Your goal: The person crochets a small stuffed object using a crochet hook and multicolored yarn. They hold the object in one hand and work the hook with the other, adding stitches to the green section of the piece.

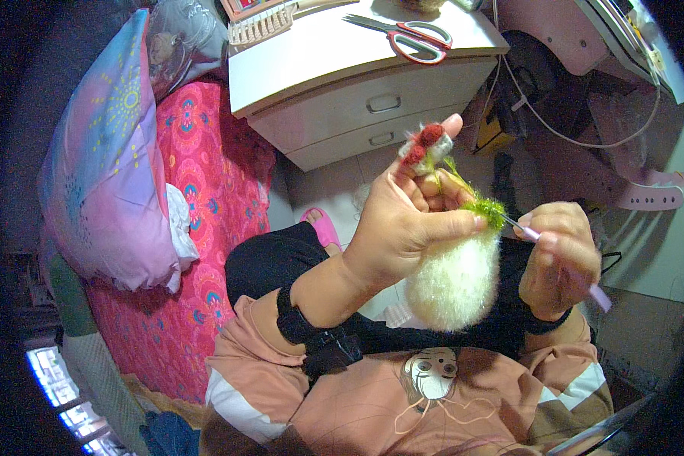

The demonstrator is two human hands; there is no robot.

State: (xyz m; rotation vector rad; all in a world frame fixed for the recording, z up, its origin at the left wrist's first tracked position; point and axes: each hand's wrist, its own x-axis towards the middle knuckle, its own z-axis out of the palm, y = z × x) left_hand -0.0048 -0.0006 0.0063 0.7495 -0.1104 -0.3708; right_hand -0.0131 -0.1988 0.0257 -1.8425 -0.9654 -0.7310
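Observation:
My left hand [404, 222] pinches the green fuzzy edge [487, 213] of a crocheted piece between thumb and fingers. A fluffy cream-white body [456, 285] hangs below that edge, under my thumb. Green yarn [453, 174] runs up from the edge to my raised index finger, which wears a knitted white cover with red bobbles [424, 147]. In my right hand [561, 259] is a crochet hook with a pale purple handle [599, 298]; its metal tip meets the green stitches. My palm hides part of the handle.
Ahead stands a white drawer cabinet [319, 80] with red-and-grey scissors [419, 40] and a hairbrush [262, 25] on top. A pink patterned bedspread [191, 171] and a pastel pillow [105, 159] lie at left. A white cable [575, 139] loops at right.

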